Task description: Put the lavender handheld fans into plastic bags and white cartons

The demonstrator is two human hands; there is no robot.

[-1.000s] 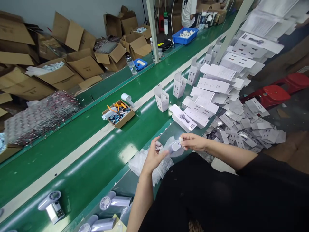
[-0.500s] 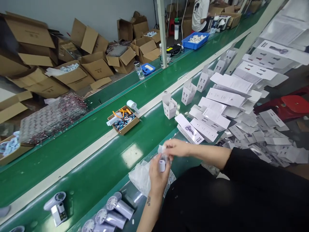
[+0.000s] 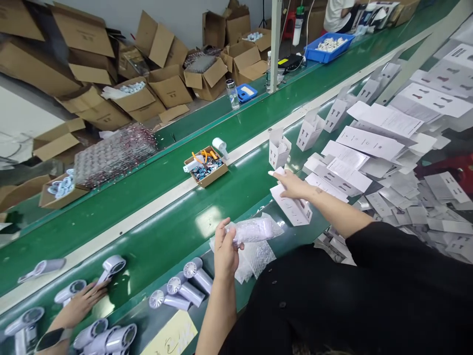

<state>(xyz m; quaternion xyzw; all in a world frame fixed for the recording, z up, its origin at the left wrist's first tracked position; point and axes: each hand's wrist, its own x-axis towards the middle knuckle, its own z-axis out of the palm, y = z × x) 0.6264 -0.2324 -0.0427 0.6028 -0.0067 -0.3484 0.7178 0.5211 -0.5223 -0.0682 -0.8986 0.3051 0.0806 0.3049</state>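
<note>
My left hand (image 3: 227,249) is closed around a handheld fan in a bubble-wrap bag (image 3: 254,230), lying crosswise over the bench edge. My right hand (image 3: 291,185) grips the upper edge of a white printed box (image 3: 290,207), which is tilted on the bench. More bubble-wrap bags (image 3: 254,256) lie flat below the wrapped fan. Left of my forearm, several lilac handheld fans (image 3: 188,288) rest in a row.
Open white boxes (image 3: 279,150) stand along the green conveyor belt (image 3: 166,231). Flat cartons (image 3: 369,140) pile up at right. A small parts box (image 3: 209,172) sits on the divider. A co-worker's hand (image 3: 83,301) touches a fan (image 3: 113,266) at lower left. A yellow paper (image 3: 172,335) lies nearby.
My hands, earlier together at a plastic bag, are now apart. The left holds the wrapped fan; the right has taken hold of a white box. The view shifted left, and a co-worker's hand appeared.
</note>
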